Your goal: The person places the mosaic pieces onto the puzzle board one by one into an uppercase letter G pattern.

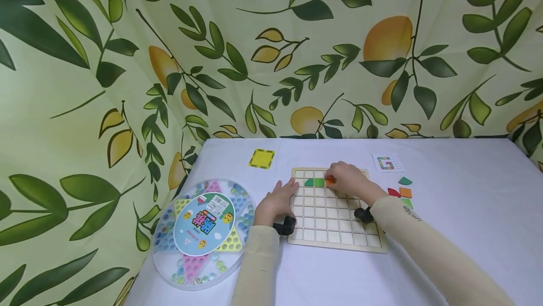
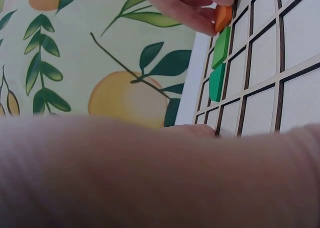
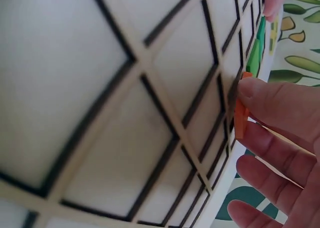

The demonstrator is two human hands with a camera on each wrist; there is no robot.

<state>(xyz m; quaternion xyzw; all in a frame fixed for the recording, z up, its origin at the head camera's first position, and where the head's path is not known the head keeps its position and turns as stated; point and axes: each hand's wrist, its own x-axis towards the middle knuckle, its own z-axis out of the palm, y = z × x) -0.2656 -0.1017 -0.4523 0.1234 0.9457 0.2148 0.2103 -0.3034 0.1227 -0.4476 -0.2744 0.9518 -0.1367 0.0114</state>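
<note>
A wooden grid board (image 1: 335, 245) lies on the white table. In its top row, a dark green rounded piece (image 2: 216, 82) sits beside a light green square (image 2: 220, 50). My right hand (image 1: 348, 179) pinches an orange piece (image 3: 240, 115) between thumb and forefinger, right at the cell beside the light green square; its other fingers are held apart. At the board's left edge rests my left hand (image 1: 275, 204), fingers spread along the frame. In the left wrist view the forearm and wrist hide most of that hand.
Right of the board lie a dark green piece (image 1: 405, 181), a red piece (image 1: 393, 192), an orange square (image 1: 405, 193) and a light green piece (image 1: 406, 202). Above them is a pattern card (image 1: 387, 162). A round marble game (image 1: 203, 223) stands left; a yellow square (image 1: 261, 159) lies behind.
</note>
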